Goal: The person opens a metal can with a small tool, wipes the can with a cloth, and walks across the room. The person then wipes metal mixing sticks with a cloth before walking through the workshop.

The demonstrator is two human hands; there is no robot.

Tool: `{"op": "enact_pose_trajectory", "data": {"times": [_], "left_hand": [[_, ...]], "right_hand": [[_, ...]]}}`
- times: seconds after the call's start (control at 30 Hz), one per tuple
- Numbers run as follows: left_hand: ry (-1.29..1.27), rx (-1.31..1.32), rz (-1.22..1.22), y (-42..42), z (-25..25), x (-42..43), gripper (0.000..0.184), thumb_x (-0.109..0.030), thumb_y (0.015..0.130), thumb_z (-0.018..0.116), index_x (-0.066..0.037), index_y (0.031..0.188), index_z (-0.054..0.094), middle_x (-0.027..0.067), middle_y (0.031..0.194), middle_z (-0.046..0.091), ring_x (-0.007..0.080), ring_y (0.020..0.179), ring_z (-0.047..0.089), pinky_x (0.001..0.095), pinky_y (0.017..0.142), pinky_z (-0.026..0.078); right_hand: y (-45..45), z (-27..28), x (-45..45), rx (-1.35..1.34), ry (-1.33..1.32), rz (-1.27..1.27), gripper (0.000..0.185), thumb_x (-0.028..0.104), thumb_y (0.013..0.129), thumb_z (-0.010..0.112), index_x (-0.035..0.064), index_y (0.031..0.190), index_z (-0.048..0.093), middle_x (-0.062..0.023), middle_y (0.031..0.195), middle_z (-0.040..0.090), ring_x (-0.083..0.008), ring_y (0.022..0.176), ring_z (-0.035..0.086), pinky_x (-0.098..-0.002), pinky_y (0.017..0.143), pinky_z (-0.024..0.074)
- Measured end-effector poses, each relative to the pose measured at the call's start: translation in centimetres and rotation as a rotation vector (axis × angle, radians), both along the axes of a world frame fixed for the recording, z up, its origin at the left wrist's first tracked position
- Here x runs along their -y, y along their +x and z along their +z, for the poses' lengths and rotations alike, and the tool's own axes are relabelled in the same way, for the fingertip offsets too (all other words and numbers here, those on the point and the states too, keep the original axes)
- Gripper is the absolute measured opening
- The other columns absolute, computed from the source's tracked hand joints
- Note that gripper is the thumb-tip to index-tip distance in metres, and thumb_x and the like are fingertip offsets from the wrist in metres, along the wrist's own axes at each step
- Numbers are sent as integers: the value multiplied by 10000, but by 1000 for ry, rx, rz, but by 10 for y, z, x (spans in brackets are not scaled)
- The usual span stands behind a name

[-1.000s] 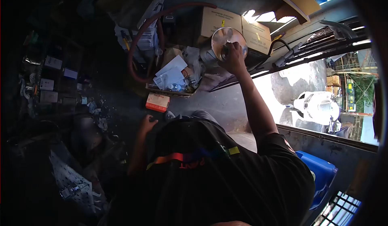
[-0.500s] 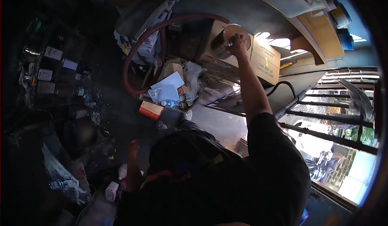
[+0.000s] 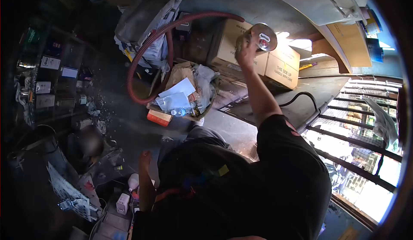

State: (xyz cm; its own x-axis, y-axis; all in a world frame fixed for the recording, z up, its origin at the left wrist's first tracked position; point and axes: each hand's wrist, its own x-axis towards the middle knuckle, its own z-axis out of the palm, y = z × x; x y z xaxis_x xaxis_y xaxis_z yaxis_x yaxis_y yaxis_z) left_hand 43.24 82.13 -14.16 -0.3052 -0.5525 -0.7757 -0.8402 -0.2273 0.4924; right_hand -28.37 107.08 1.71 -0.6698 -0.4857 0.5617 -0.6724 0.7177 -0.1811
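Note:
My right hand [image 3: 245, 53] is raised at the upper middle, its fingers closed on the side of a shiny round metal vessel [image 3: 264, 37]. The vessel is tilted, and a label with a red mark shows on its round end. Directly behind it are brown cardboard boxes [image 3: 282, 70] with printed handling words. My left hand [image 3: 145, 157] hangs low on the left, its fingers curled in with nothing visible in them. It touches nothing that I can make out.
A ribbed red hose [image 3: 137, 62] curves around an open carton of papers, plastic and a bottle [image 3: 179, 111]. Beside that carton lies a red and tan box [image 3: 159, 117]. Shelves with small boxes [image 3: 50, 63] line the left. Window bars [image 3: 357, 134] stand at the right.
My right hand has turned the metal vessel, so its labelled end now faces me. Across the frames the view has swung, bringing the window bars into sight. My left hand has curled and dropped lower.

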Motion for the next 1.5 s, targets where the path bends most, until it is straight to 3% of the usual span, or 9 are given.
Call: {"op": "enact_pose_trajectory", "data": {"times": [0.2,0.3,0.37,0.5,0.7,0.77,1.27,1.43,1.5], "left_hand": [[-30,-102,-179,-24,7,53,354,-343,948,619,-29,1104,660,121,980,696,228,874,654,386,797,512],[-417,-162,-803,-8,-24,83,364,-367,961,572,-34,1058,685,162,1001,690,264,913,655,410,814,504],[-154,-163,-350,4,-34,106,432,-477,874,647,-79,1022,727,159,947,709,243,865,673,426,755,513],[-45,-120,-646,22,31,209,476,-517,920,542,-81,976,723,181,962,701,342,914,661,458,821,505],[-389,-191,-490,59,2,370,619,-548,827,670,-26,1159,678,203,1084,699,304,1014,667,429,842,518],[-108,-176,-248,33,72,435,656,-534,821,697,-4,1204,645,220,1151,677,333,1103,644,428,920,513],[-1057,-623,-28,-167,359,804,335,-213,864,742,-17,1125,665,65,974,683,116,890,634,286,765,512],[-1676,-419,244,-216,441,947,410,-319,853,720,-18,1125,659,192,1041,650,371,1000,617,428,881,490],[-1771,-166,374,-230,448,1001,461,-368,859,709,-9,1140,645,206,1069,627,388,1061,591,442,911,474]], "right_hand": [[211,-136,85,477,227,409,639,191,767,738,28,1311,445,-262,1262,466,-434,1158,487,-487,1023,426],[330,-103,144,767,441,763,544,242,792,717,0,1248,545,-241,1251,545,-408,1155,530,-498,1013,441],[385,-111,189,870,441,908,535,229,753,736,16,1219,580,-228,1233,591,-392,1166,550,-459,1001,458],[434,-102,288,936,415,973,427,245,767,746,77,1144,635,-170,1100,664,-366,1006,642,-446,906,513],[430,-65,448,965,383,772,380,191,774,748,61,1119,659,-123,909,700,-276,847,693,-372,822,545],[422,-38,488,1028,288,761,362,160,780,740,54,1116,657,-121,893,697,-252,826,693,-349,795,552],[294,-40,812,1071,311,839,373,273,781,779,48,1063,685,-101,889,707,-231,800,669,-328,783,541],[204,39,1045,581,444,1172,366,322,852,661,45,1090,665,-175,1073,672,-374,995,635,-400,867,524],[181,70,1126,572,-14,1343,346,284,830,700,14,1035,630,-186,1005,658,-355,925,638,-409,813,520]]}}
